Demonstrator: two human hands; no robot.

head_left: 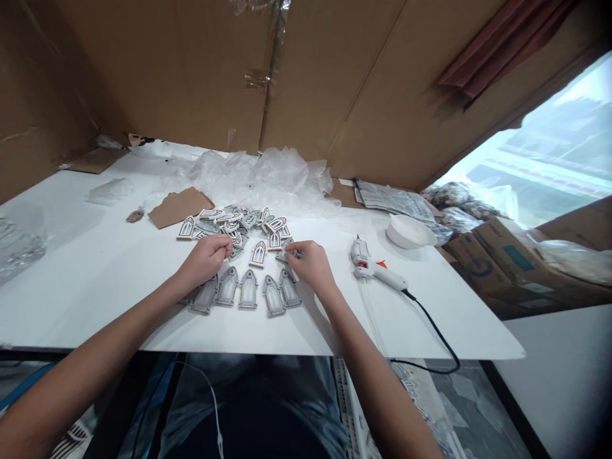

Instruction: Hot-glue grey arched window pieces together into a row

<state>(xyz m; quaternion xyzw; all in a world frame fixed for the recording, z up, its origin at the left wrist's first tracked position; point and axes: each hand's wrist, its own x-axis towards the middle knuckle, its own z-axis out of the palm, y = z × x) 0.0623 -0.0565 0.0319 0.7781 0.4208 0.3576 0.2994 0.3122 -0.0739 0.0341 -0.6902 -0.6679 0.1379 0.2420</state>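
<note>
A pile of small arch-shaped window pieces (pixel 239 223), grey and white, lies on the white table (pixel 95 280). In front of it, several grey arch pieces (pixel 248 288) lie side by side in a fan. My left hand (pixel 206 257) is curled at the near left edge of the pile, fingers closed; what they pinch is hidden. My right hand (pixel 313 262) is closed on a small grey piece (pixel 287 255) at the right end of the fan.
A white glue gun (pixel 370 268) with a black cord (pixel 430 328) lies right of my hand, a white bowl (pixel 408 231) beyond it. Crumpled clear plastic (pixel 268 175), cardboard scraps (pixel 176 207) and cardboard walls (pixel 335 83) lie behind. Boxes (pixel 507 261) stand at right.
</note>
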